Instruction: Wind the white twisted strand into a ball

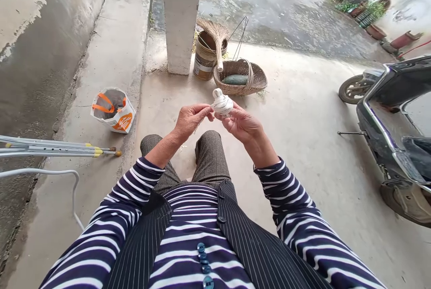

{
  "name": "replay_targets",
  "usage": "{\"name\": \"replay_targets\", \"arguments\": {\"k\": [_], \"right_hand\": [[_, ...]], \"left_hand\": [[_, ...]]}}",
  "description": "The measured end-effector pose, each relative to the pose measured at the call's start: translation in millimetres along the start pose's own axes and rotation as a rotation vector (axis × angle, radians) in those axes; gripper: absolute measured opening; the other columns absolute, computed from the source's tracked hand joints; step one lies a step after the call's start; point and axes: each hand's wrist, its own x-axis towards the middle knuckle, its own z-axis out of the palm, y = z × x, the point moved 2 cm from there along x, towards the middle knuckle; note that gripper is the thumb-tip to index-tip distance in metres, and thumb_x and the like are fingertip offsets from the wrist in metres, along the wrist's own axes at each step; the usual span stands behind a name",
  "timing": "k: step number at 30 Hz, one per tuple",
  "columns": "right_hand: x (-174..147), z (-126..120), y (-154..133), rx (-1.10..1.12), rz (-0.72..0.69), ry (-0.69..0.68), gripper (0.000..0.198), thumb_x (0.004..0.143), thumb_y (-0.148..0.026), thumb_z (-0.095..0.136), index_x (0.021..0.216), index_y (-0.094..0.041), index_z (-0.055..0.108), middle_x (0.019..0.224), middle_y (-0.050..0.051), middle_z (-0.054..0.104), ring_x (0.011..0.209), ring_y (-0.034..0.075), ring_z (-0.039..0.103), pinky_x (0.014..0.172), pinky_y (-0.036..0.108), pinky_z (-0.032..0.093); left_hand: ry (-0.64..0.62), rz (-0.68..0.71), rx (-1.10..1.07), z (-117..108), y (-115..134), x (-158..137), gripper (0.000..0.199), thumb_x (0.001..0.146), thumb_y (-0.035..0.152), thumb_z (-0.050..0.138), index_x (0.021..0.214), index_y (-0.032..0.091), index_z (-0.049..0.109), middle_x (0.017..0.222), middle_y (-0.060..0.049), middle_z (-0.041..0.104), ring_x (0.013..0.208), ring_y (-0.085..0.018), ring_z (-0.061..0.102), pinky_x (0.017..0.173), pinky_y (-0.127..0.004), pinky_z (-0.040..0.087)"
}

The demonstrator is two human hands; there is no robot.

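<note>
Right hand point(247, 125): fingers are gripping a wound bundle of white cord point(222, 102) from its right and near side, a small loop standing out at its far end. Left hand point(189, 120): thumb and fingers are pinching together at the bundle's left edge, apparently on a strand of the same cord; the exact contact is too small to read. The bundle is sitting in the air between the hands, beyond the knees of the trousers point(212, 154) and above the floor point(286, 154).

Step in hand, as judged: the person is winding or tidying the cord, with most of the visible length already lying in turns around the middle. The next move seems to be calling for a firm right-hand hold on the turns while the left fingers are guiding the strand under light tension; a slack grip would be risking loosened turns.

Surroundings: a basket point(261, 85) holding a green gourd point(235, 80) is standing on the floor just past the hands, a broom point(217, 35) and a bucket point(203, 65) beside it. A bag point(116, 117) is standing at left; a scooter point(380, 132) is standing at right.
</note>
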Motion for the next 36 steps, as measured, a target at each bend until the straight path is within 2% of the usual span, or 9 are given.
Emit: {"name": "replay_targets", "arguments": {"k": [4, 8, 13, 18, 23, 27, 30, 32, 36], "right_hand": [[-1.0, -8.7, 7.1, -0.051, -0.023, -0.052, 0.066, 0.064, -0.018, 0.084, 0.127, -0.032, 0.068, 0.117, 0.0, 0.074, 0.076, 0.011, 0.067, 0.053, 0.016, 0.055], [-6.0, -4.0, 10.5, -0.094, -0.06, -0.225, 0.079, 0.06, -0.022, 0.091, 0.134, -0.03, 0.064, 0.104, 0.0, 0.075, 0.067, 0.011, 0.063, 0.047, 0.017, 0.054], [-13.4, 6.5, 7.5, -0.214, -0.104, -0.398, 0.07, 0.067, -0.027, 0.093, 0.132, -0.026, 0.067, 0.098, 0.002, 0.074, 0.071, 0.014, 0.065, 0.05, 0.021, 0.058], [-17.5, 9.5, 9.1, -0.282, -0.155, -0.358, 0.048, 0.068, -0.031, 0.094, 0.111, -0.018, 0.076, 0.097, 0.005, 0.074, 0.075, 0.014, 0.067, 0.052, 0.021, 0.059], [-21.5, 9.7, 19.1, -0.294, -0.114, -0.273, 0.045, 0.063, -0.035, 0.097, 0.1, -0.017, 0.079, 0.091, 0.006, 0.075, 0.071, 0.015, 0.068, 0.051, 0.022, 0.059], [-24.1, 8.4, 23.7, -0.271, -0.11, -0.204, 0.045, 0.059, -0.033, 0.099, 0.095, -0.017, 0.078, 0.086, 0.004, 0.074, 0.067, 0.014, 0.068, 0.05, 0.023, 0.06], [-26.4, 6.4, 25.6, -0.273, -0.098, -0.182, 0.046, 0.057, -0.034, 0.099, 0.095, -0.017, 0.077, 0.085, 0.004, 0.073, 0.066, 0.015, 0.067, 0.05, 0.023, 0.059], [-28.2, 4.9, 27.1, -0.273, -0.081, -0.172, 0.048, 0.057, -0.033, 0.099, 0.096, -0.016, 0.077, 0.084, 0.004, 0.073, 0.066, 0.015, 0.067, 0.051, 0.024, 0.06], [-31.8, 3.5, 30.3, -0.283, -0.065, -0.183, 0.046, 0.058, -0.031, 0.099, 0.095, -0.016, 0.076, 0.084, 0.003, 0.071, 0.067, 0.014, 0.067, 0.052, 0.023, 0.06]], "left_hand": [[-0.088, -0.145, -0.146, -5.3, 6.8, -4.4, 0.042, 0.085, 0.053, 0.073, 0.078, 0.012, 0.071, 0.076, -0.008, 0.073, 0.077, -0.019, 0.069, 0.084, -0.033, 0.055], [-0.174, -0.25, -0.262, -13.4, 7.8, -3.6, 0.033, 0.084, 0.044, 0.072, 0.073, 0.014, 0.067, 0.07, -0.005, 0.068, 0.068, -0.016, 0.063, 0.073, -0.03, 0.053], [-0.209, -0.267, -0.201, -25.4, 9.4, -1.7, 0.028, 0.08, 0.036, 0.073, 0.064, 0.014, 0.065, 0.063, -0.002, 0.06, 0.061, -0.012, 0.054, 0.063, -0.026, 0.045], [-0.298, -0.278, -0.001, -32.9, 5.3, -2.9, 0.031, 0.079, 0.042, 0.073, 0.068, 0.012, 0.072, 0.065, -0.002, 0.063, 0.063, -0.013, 0.055, 0.064, -0.025, 0.044], [-0.392, -0.206, 0.223, -30.5, 6.6, -7.2, 0.032, 0.08, 0.044, 0.072, 0.074, 0.013, 0.077, 0.073, -0.003, 0.07, 0.072, -0.016, 0.06, 0.066, -0.025, 0.045], [-0.445, -0.201, 0.212, -26.3, 8.5, -13.5, 0.031, 0.081, 0.043, 0.072, 0.076, 0.013, 0.078, 0.08, -0.006, 0.072, 0.067, -0.014, 0.061, 0.06, -0.024, 0.046], [-0.399, -0.333, 0.115, -26.0, 3.9, -20.1, 0.035, 0.079, 0.046, 0.074, 0.086, 0.011, 0.079, 0.072, -0.005, 0.069, 0.055, -0.012, 0.057, 0.054, -0.024, 0.046], [-0.348, -0.358, 0.05, -26.7, 1.7, -23.9, 0.038, 0.075, 0.045, 0.078, 0.092, 0.011, 0.079, 0.075, -0.005, 0.071, 0.058, -0.012, 0.06, 0.057, -0.024, 0.049], [-0.309, -0.358, 0.059, -30.3, 2.1, -27.2, 0.034, 0.071, 0.043, 0.08, 0.084, 0.011, 0.08, 0.072, -0.005, 0.071, 0.061, -0.013, 0.06, 0.06, -0.024, 0.05]]}}
